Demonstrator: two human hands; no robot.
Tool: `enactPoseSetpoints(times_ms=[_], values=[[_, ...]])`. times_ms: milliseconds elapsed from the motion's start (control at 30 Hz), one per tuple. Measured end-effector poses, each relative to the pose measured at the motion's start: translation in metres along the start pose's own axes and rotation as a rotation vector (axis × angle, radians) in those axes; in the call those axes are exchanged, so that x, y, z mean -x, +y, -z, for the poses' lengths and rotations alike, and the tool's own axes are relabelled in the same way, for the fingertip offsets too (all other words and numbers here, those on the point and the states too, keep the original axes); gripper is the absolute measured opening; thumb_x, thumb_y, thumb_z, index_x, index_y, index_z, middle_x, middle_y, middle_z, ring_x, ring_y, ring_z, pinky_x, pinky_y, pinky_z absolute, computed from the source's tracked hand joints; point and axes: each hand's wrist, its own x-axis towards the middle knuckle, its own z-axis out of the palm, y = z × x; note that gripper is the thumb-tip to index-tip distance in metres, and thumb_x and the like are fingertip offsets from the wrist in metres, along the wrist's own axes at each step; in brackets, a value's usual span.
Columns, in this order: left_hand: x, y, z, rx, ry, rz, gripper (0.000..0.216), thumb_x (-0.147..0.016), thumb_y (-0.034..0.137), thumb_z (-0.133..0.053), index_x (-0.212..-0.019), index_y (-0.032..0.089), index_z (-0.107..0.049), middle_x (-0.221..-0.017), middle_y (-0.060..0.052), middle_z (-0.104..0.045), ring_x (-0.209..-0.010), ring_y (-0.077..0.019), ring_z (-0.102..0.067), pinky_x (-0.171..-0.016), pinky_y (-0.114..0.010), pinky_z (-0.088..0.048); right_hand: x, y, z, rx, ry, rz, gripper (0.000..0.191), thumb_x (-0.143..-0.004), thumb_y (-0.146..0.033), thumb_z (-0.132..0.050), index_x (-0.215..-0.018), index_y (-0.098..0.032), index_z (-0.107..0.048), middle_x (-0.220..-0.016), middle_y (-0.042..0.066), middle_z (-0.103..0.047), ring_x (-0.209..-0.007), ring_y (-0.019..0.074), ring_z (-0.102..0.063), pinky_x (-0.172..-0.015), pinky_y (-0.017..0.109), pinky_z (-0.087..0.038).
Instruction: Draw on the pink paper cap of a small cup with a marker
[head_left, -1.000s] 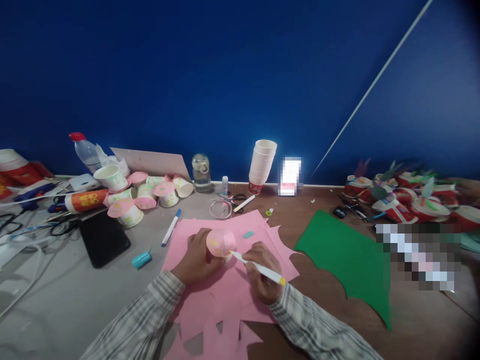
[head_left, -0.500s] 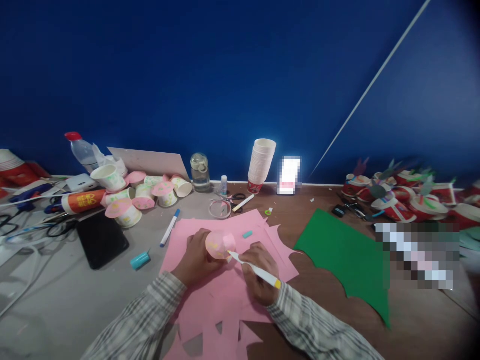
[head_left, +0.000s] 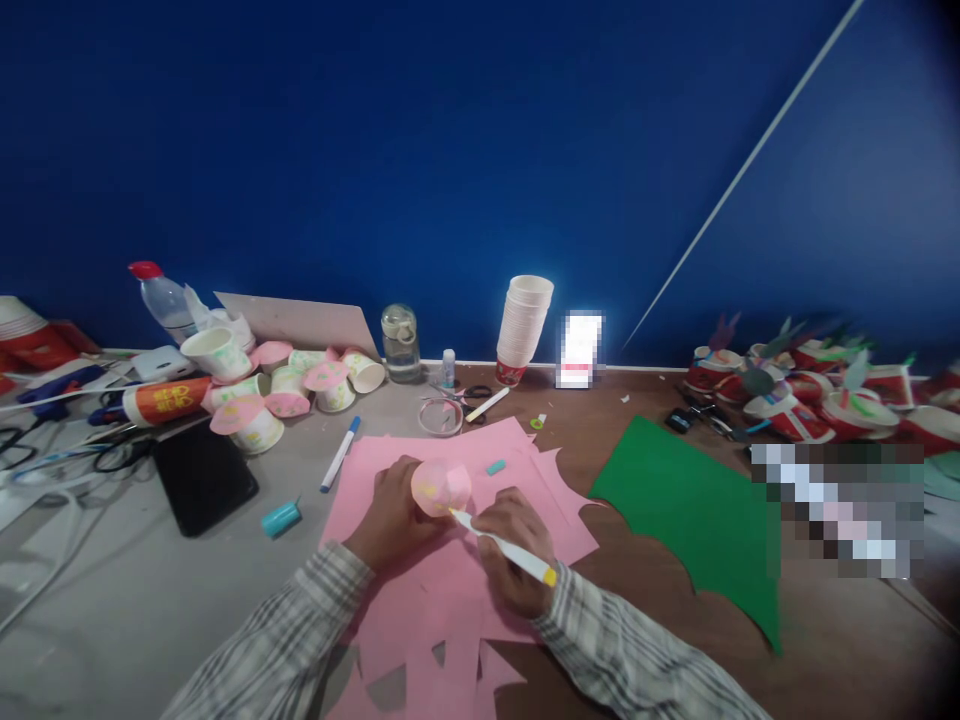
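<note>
My left hand (head_left: 399, 515) is closed round a small paper cup topped with a round pink paper disc (head_left: 435, 485); most of the cup is hidden behind the disc and fingers. Yellow marks show on the disc. Between the fingers of my right hand (head_left: 516, 550) is a white marker (head_left: 517, 553) with a yellow end, its tip at the disc's lower edge. Both hands are over sheets of pink paper (head_left: 420, 620) with cut-out edges. A small teal piece (head_left: 496, 467) lies on the paper, right of the disc.
Several cups with pink discs (head_left: 326, 375) stand at the left, near a black tablet (head_left: 204, 480). A blue-capped marker (head_left: 340, 455), scissors (head_left: 478, 396) and a leaning stack of paper cups (head_left: 523, 325) lie beyond the paper. Green paper (head_left: 682, 510) is at the right.
The marker tip has shifted slightly left and down along the disc's lower edge, my right hand moving with it. My left hand and the cup stay in place.
</note>
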Motion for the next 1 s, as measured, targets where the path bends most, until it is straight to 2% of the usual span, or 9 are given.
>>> enactPoseSetpoints(times_ms=[233,400,567,733,900,1000], values=[[-0.0007,0.0021,0.0013,0.011,-0.017,0.022,0.053,-0.047,0.04,-0.076,-0.093,0.028,-0.054,-0.089,0.001,-0.057,-0.087,-0.0254,-0.055,-0.076,-0.041,-0.042,-0.0009,0.0004,0.0004,0.022,0.062,-0.024,0.02,-0.071,-0.009,-0.051,-0.084,-0.021,-0.06,-0.065,0.0,-0.067,-0.053,0.0171,-0.059,-0.059,0.036,-0.048],[-0.001,0.0016,0.0009,0.017,-0.028,0.011,0.051,-0.047,0.039,-0.076,-0.092,0.028,-0.054,-0.087,0.001,-0.057,-0.086,-0.0258,-0.056,-0.075,-0.04,-0.041,0.0002,0.0016,-0.0001,0.015,0.022,-0.008,0.019,-0.072,-0.009,-0.051,-0.084,-0.021,-0.06,-0.065,0.0,-0.067,-0.052,0.0166,-0.059,-0.059,0.035,-0.047],[-0.0008,0.0006,-0.0003,0.025,-0.022,0.022,0.053,-0.046,0.039,-0.077,-0.093,0.028,-0.053,-0.088,0.001,-0.058,-0.086,-0.0259,-0.056,-0.075,-0.04,-0.04,0.0014,0.0038,0.0,0.022,0.073,-0.026,0.019,-0.071,-0.01,-0.052,-0.084,-0.021,-0.061,-0.066,0.0,-0.067,-0.053,0.0163,-0.059,-0.061,0.036,-0.048],[-0.001,0.0003,-0.0004,0.009,-0.024,0.014,0.049,-0.048,0.037,-0.076,-0.09,0.027,-0.054,-0.087,0.001,-0.058,-0.085,-0.0253,-0.056,-0.074,-0.039,-0.041,0.0008,0.0021,0.0006,0.002,0.003,-0.008,0.018,-0.072,-0.01,-0.053,-0.084,-0.02,-0.06,-0.065,0.0,-0.067,-0.052,0.0161,-0.059,-0.061,0.036,-0.047],[-0.0007,0.0016,0.0005,0.029,-0.022,0.022,0.048,-0.048,0.04,-0.075,-0.089,0.028,-0.054,-0.088,0.001,-0.058,-0.085,-0.026,-0.056,-0.076,-0.04,-0.041,0.0,0.0021,0.0004,0.019,0.073,-0.033,0.019,-0.073,-0.011,-0.05,-0.084,-0.022,-0.061,-0.064,-0.001,-0.067,-0.051,0.0167,-0.059,-0.061,0.036,-0.047],[-0.0005,0.002,0.0009,0.022,-0.016,0.018,0.046,-0.049,0.036,-0.074,-0.089,0.028,-0.054,-0.086,0.001,-0.057,-0.084,-0.0258,-0.056,-0.074,-0.04,-0.042,-0.0001,0.0004,-0.0002,0.008,0.033,-0.028,0.021,-0.073,-0.01,-0.05,-0.086,-0.023,-0.06,-0.065,-0.001,-0.068,-0.052,0.017,-0.06,-0.062,0.037,-0.048]])
